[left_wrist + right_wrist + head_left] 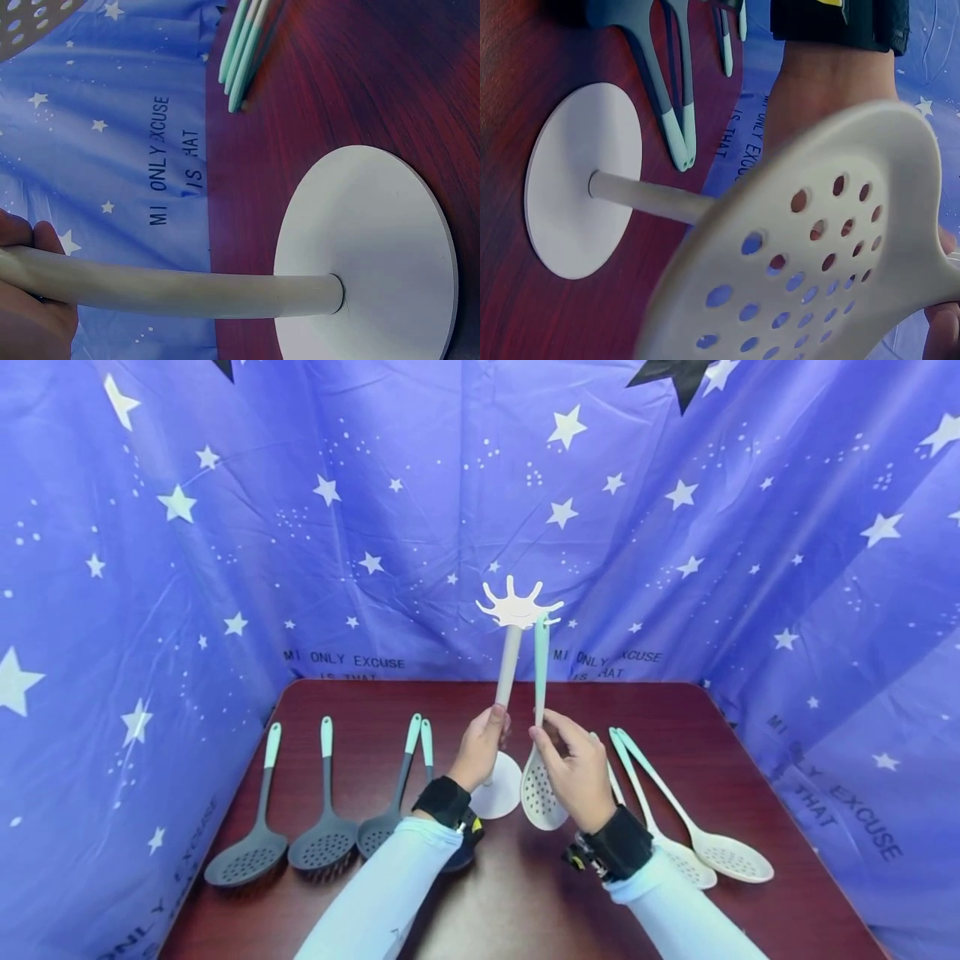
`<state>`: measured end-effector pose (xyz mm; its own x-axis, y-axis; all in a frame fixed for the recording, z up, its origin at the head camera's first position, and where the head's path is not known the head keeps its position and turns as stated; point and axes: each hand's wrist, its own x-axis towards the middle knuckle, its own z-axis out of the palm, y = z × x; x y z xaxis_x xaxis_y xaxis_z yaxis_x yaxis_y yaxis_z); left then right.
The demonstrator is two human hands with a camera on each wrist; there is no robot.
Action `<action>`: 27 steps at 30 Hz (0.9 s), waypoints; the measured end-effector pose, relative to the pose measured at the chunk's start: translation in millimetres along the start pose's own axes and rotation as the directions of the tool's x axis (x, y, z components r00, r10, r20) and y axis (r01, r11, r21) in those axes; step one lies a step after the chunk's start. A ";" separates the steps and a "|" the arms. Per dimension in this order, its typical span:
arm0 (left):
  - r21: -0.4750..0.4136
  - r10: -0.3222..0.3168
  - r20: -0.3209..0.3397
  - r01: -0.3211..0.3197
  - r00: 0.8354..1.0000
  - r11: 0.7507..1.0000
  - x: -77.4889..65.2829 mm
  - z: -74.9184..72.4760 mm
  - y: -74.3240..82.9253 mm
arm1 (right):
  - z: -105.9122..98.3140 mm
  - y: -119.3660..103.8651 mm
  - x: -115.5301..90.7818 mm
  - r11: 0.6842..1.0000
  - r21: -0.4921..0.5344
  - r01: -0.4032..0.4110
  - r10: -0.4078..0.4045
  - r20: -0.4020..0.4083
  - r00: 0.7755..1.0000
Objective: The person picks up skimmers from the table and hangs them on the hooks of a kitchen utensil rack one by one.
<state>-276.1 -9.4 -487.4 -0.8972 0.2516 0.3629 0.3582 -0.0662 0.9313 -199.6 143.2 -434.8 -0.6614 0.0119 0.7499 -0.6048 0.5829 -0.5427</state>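
A white stand (510, 664) with a round base (375, 217) and a ring of curved prongs (517, 607) at its top is on the table. My left hand (480, 747) grips its pole partway up. In my right hand (579, 768), a cream slotted spoon (540, 781) with a mint handle is pinched near its neck, between thumb and fingers. The spoon points bowl down, and its handle tip overlaps a right-hand prong in the head view. Its perforated bowl (907, 262) fills much of the right wrist view.
Several grey skimmers (322, 845) with mint handles lie on the left of the dark red table (637, 695). More cream slotted spoons (731, 857) lie at the right. A blue star-patterned curtain (420, 460) encloses the table's back and sides.
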 end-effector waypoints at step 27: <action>0.029 0.014 -0.006 -0.014 1.000 0.999 4.1 -1.0 -2.1 | 18.3 10.2 -30.3 0.996 0.048 -0.068 0.067 0.027 0.997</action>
<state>-280.8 -9.2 -487.9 -0.8936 0.2448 0.3763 0.3781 -0.0415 0.9248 -193.8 133.9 -470.1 -0.7122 0.0291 0.7014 -0.5790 0.5406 -0.6103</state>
